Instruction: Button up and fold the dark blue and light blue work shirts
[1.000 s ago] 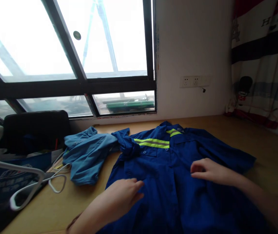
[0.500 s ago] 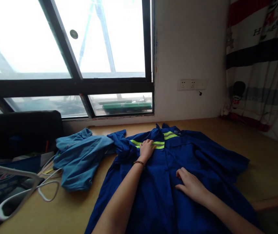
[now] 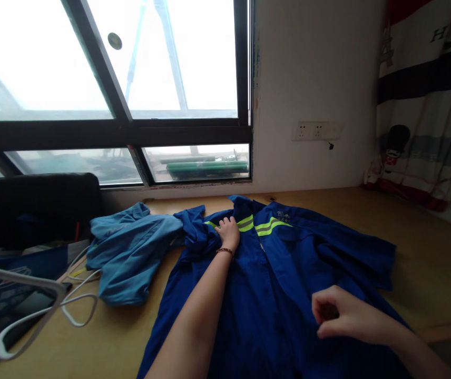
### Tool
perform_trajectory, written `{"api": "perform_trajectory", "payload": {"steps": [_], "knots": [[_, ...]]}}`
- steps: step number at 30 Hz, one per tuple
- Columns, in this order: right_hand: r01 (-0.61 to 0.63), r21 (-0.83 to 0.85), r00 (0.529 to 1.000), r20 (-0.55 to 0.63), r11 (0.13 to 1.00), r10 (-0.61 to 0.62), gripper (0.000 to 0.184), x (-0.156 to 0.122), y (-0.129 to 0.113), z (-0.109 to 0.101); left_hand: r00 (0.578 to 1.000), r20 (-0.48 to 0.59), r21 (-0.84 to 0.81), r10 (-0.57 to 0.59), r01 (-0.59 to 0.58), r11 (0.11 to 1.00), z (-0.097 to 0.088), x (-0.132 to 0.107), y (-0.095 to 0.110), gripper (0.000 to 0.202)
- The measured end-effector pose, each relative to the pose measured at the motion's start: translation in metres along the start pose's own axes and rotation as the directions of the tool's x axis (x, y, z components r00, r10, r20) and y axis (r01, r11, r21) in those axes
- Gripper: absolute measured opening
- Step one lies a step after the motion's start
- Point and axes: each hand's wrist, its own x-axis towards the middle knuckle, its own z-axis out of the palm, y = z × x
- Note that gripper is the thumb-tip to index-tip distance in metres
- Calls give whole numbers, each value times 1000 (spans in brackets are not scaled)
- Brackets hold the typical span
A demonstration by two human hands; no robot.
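Note:
A dark blue work shirt [image 3: 284, 273] with yellow reflective stripes [image 3: 267, 225] lies spread face up on the wooden table [image 3: 427, 252]. My left hand [image 3: 228, 231] reaches far forward and grips the fabric at the shirt's left chest, beside the stripes; a bead bracelet is on its wrist. My right hand [image 3: 344, 313] hovers over the shirt's lower right front with its fingers curled in; what they pinch, if anything, is hidden.
A lighter blue shirt [image 3: 130, 250] lies crumpled to the left, touching the dark shirt's sleeve. White plastic hangers [image 3: 39, 305] sit at the table's left edge, with a black chair back [image 3: 39, 205] behind. Window, wall socket [image 3: 315, 130] and a striped curtain [image 3: 427, 105] stand beyond.
My left hand slid left along the chest and closed on the fabric, pulling the placket open. My right hand drew back toward me and to the right, curling its fingers.

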Motion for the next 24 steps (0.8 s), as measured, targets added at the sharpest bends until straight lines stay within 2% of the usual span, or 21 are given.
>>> {"api": "perform_trajectory", "payload": {"steps": [3,5,6,8,9,10,12,13,15,18,20,24], "knots": [[14,-139,1000,-19,990,-16,20,2,-16,2,999,-15,6,28,-28,1000,-3,0,0,29],[92,-177,988,-110,980,-112,22,20,-29,-1,991,-26,8,134,-134,991,-7,-3,2,27],[140,-180,969,-179,974,-172,23,35,-35,-3,974,-21,2,226,-226,974,-9,-5,4,25],[195,-203,904,-343,960,-256,24,74,-42,-5,905,15,-39,425,-424,905,-13,-10,10,23],[165,-242,861,-437,956,-260,26,96,-44,-5,869,37,-79,493,-489,869,-15,-13,14,23],[70,-294,822,-525,953,-222,27,119,-43,-3,846,56,-130,530,-521,844,-16,-15,17,23],[-163,-376,784,-611,912,-112,27,160,-37,3,844,79,-247,531,-500,830,-15,-21,23,23],[-205,-384,770,-631,900,-93,28,177,-33,7,851,85,-305,518,-472,827,-13,-23,25,23],[-242,-400,743,-662,884,-96,32,199,-24,15,859,82,-401,505,-435,806,-8,-28,26,21],[-233,-454,713,-681,860,-167,35,209,-12,18,874,63,-487,481,-394,780,0,-32,22,23],[-230,-484,732,-658,845,-178,32,207,-6,14,893,83,-526,443,-338,780,4,-31,19,24],[-226,-446,787,-608,866,-108,26,206,0,-1,909,157,-603,386,-221,766,10,-22,19,22]]}}
